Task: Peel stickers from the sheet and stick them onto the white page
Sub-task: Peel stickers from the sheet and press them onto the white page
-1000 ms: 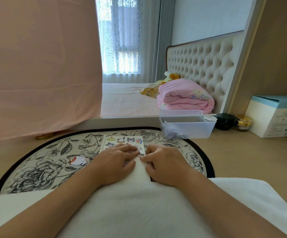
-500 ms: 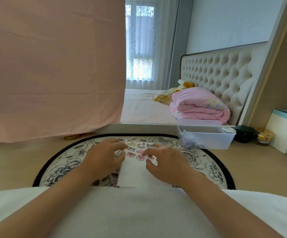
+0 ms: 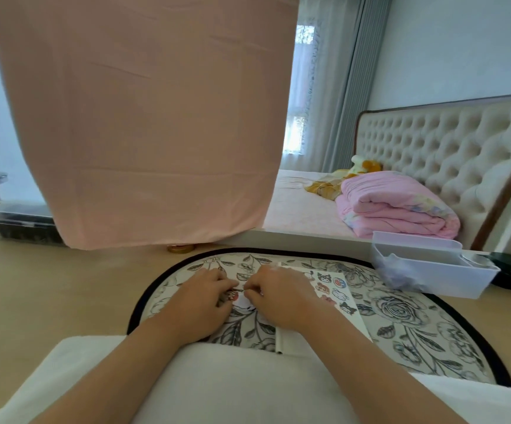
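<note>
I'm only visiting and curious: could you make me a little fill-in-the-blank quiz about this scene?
1. The folded blanket on the bed is ____.
2. The mat has a ____ border.
3. The left hand and right hand pinch a small ____ between them.
4. The sticker sheet lies partly under the ____ hand.
Missing words: pink; black; sticker; right.

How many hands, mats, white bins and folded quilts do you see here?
Hands: 2, left hand and right hand
Mat: 1
White bin: 1
Quilt: 1
Total: 5
</note>
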Action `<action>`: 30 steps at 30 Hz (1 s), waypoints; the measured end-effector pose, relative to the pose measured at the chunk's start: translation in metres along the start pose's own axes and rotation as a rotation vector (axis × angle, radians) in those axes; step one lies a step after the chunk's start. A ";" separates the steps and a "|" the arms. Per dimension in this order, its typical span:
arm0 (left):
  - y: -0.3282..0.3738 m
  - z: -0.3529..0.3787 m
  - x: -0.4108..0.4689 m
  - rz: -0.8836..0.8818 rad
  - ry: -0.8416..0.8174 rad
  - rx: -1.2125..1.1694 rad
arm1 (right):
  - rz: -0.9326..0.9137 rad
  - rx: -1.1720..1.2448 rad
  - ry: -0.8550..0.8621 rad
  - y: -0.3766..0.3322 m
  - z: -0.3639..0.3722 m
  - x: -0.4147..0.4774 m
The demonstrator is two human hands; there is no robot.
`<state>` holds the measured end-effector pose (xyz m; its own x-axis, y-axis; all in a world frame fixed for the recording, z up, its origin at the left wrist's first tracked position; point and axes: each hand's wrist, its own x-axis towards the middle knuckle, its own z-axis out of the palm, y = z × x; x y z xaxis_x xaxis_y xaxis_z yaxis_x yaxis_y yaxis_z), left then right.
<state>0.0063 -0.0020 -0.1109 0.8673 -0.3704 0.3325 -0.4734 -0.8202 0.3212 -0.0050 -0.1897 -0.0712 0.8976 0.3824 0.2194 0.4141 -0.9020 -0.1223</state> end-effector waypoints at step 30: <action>0.027 -0.014 -0.002 -0.171 0.090 -0.686 | 0.078 0.678 0.211 0.009 -0.007 -0.006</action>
<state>-0.0107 -0.0172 -0.0910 0.9360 -0.1995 0.2900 -0.3475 -0.3934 0.8511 -0.0083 -0.2016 -0.0667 0.9084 0.2132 0.3597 0.4142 -0.5759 -0.7048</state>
